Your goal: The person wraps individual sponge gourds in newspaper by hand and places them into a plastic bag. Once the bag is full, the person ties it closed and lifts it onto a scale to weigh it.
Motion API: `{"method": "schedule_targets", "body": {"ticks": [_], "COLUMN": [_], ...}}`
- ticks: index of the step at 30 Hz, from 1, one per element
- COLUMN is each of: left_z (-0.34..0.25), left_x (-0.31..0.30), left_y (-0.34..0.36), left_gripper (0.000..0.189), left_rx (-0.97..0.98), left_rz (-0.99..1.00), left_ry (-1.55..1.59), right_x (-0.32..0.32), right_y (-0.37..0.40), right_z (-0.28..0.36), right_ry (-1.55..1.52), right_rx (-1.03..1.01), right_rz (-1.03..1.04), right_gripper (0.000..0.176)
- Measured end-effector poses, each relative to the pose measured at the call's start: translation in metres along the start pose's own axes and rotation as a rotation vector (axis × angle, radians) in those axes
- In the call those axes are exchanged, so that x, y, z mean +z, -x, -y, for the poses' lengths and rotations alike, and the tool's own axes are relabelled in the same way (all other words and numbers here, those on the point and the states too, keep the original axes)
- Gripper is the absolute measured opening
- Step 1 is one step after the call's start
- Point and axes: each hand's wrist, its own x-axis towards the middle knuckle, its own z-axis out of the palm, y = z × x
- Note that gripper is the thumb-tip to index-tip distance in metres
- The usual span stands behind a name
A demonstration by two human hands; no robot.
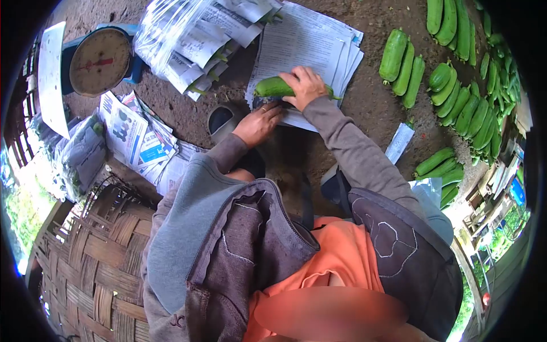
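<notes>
A long green gourd [273, 87] lies across a stack of printed paper sheets [302, 43] on the ground. My right hand [307, 88] is on top of the gourd, its fingers curved over it. Just below the gourd's left part, my left hand [261, 122] rests at the lower edge of the sheets, fingers extended. A clear plastic bag of paper-wrapped gourds [194, 43] stands to the left of the stack.
Rows of green gourds [470, 114] lie on the soil at the right, near one paper-wrapped gourd [400, 139]. A dial scale [99, 61], newspapers [137, 137] and another plastic bag [80, 154] are at the left. A woven basket [91, 262] stands at lower left.
</notes>
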Motion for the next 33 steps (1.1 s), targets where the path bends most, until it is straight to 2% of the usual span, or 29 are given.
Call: {"method": "schedule_targets", "body": {"ticks": [2,5,8,9,12,15,18,21,23,26,27,31,33], "left_z": [0.001,0.002,0.002,0.002,-0.001,-0.007,-0.008,-0.007,0.000,0.011,0.016,0.030,0.035], "left_x": [0.001,-0.004,-0.010,-0.010,-0.012,-0.029,-0.047,-0.063,-0.064,-0.060,-0.058,-0.058,-0.057], "left_y": [0.003,-0.002,-0.006,-0.006,-0.007,-0.007,-0.009,-0.017,-0.021,-0.036,-0.042,-0.062,-0.069], "left_gripper": [0.035,0.034,0.033,0.033,0.026,0.025,0.024,0.019,0.013,0.007,0.007,0.008,0.010], "left_rx": [-0.020,-0.038,-0.065,-0.077,-0.038,-0.099,-0.096,-0.104,-0.101,-0.022,-0.048,-0.148,-0.179], "left_rz": [-0.064,-0.103,-0.083,-0.072,-0.174,-0.116,-0.170,-0.171,-0.164,-0.378,-0.359,-0.293,-0.330], "left_ry": [0.032,0.088,0.129,0.139,0.162,0.164,0.099,0.061,0.054,0.080,0.102,0.154,0.161], "right_x": [-0.004,-0.031,-0.043,-0.040,-0.030,-0.034,-0.036,-0.042,-0.041,-0.047,-0.051,-0.046,-0.027], "right_y": [0.009,0.038,0.072,0.077,0.080,0.074,0.070,0.064,0.061,0.053,0.048,0.045,0.035], "right_z": [0.000,0.000,0.006,0.005,-0.007,-0.002,-0.006,-0.011,-0.020,-0.024,-0.024,0.013,0.021], "right_ry": [-0.067,-0.135,0.058,0.094,0.019,-0.077,-0.097,-0.159,-0.211,-0.250,-0.257,-0.261,-0.074], "right_rx": [-0.006,-0.170,-0.189,-0.158,-0.140,0.005,0.100,0.112,0.060,0.043,0.046,-0.200,-0.172], "right_rz": [-0.090,-0.009,0.117,0.093,0.002,0.039,0.072,0.087,0.060,-0.083,-0.148,-0.039,-0.118], "right_gripper": [0.054,0.037,0.025,0.018,0.014,0.012,0.013,0.014,0.015,0.015,0.015,0.016,0.023]}}
